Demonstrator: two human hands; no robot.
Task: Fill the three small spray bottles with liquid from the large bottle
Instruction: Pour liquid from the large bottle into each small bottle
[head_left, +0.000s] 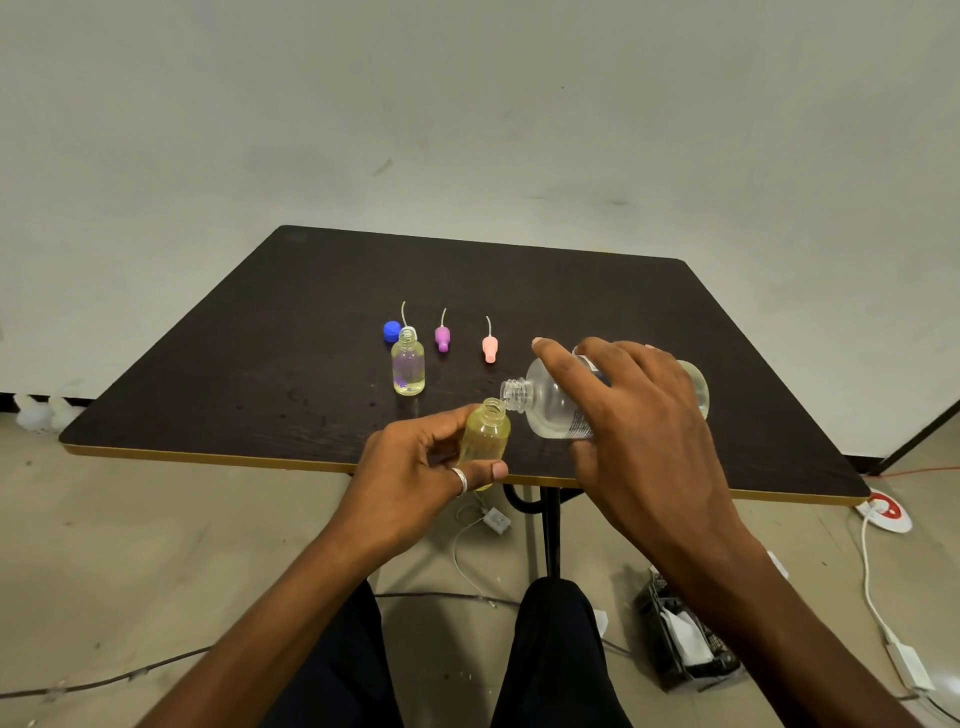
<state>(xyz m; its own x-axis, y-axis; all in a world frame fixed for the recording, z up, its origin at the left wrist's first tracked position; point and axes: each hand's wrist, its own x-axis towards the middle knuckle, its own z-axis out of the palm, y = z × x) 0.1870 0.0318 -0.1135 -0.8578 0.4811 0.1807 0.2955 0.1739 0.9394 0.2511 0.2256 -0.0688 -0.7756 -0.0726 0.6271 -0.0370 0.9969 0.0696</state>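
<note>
On the worktop (260, 374), an uncapped small bottle (408, 366) stood by three loose spray tops. The left hand (415, 467) gripped a second small bottle (485, 439) at the near edge. The right hand (631, 410) clasped the tilted large bottle (545, 402), mouth to mouth: pouring was seemingly underway, and levelling off before overflow comes next.
</note>
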